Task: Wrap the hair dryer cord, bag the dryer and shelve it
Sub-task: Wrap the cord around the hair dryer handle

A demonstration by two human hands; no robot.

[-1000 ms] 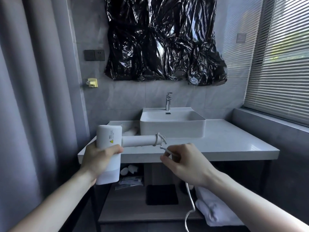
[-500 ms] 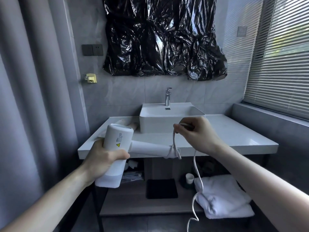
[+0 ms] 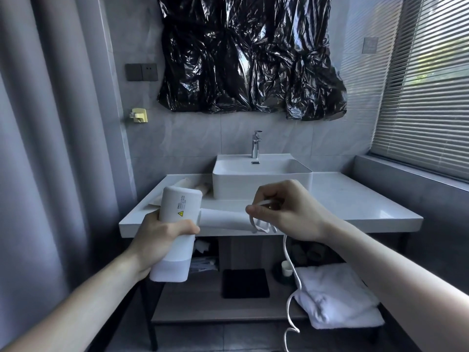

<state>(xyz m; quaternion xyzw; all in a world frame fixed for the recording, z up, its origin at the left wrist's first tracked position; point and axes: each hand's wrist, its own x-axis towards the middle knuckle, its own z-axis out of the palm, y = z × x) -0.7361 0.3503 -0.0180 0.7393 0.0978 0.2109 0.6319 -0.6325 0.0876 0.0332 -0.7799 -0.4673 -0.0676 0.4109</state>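
Hair dryer (image 3: pixel 177 224) held out before the tabletop (image 3: pixel 355 201), barrel gripped in curled left hand (image 3: pixel 158 237). Cord (image 3: pixel 291 265) pinched by right hand (image 3: pixel 286 209) at the handle's end, looped there, remainder dangling past folded white towel (image 3: pixel 337 295) on lower shelf (image 3: pixel 203 303).

A white counter (image 3: pixel 355 199) carries a white basin (image 3: pixel 261 179) at its far middle and a pale rolled bundle (image 3: pixel 189 185) just left of it. Beneath, a wooden shelf (image 3: pixel 198 303) holds a black mat (image 3: pixel 245 283) mid-shelf, a folded white towel (image 3: pixel 337 298) at right and a small white cup (image 3: pixel 286 268) between them.
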